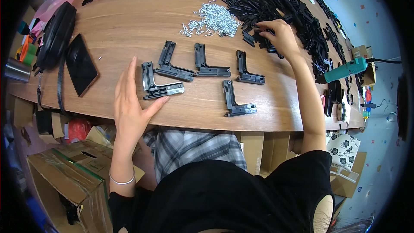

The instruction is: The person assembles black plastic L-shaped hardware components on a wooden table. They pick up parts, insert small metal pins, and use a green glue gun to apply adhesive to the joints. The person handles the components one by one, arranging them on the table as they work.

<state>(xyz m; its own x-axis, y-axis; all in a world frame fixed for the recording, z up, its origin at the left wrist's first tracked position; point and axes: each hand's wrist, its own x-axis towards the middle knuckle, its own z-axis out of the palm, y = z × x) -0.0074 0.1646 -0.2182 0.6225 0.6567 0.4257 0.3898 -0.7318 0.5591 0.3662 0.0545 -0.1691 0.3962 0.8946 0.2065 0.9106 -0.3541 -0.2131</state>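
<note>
Several L-shaped black plastic shells lie spread on the table. My left hand is open, fingers stretched out, beside the leftmost L-shaped shell; its thumb reaches along that shell's lower edge. Other L-shaped shells lie to the right: one just behind, a middle one, a right one and a nearer one. At the near edge of a big heap of black plastic parts, my right hand has thumb and fingers closed around a small black plastic part.
A pile of small silvery screws sits left of the heap. A teal electric screwdriver hangs at the right on a cable. At the left lie a phone and a black case. Cardboard boxes stand below the table.
</note>
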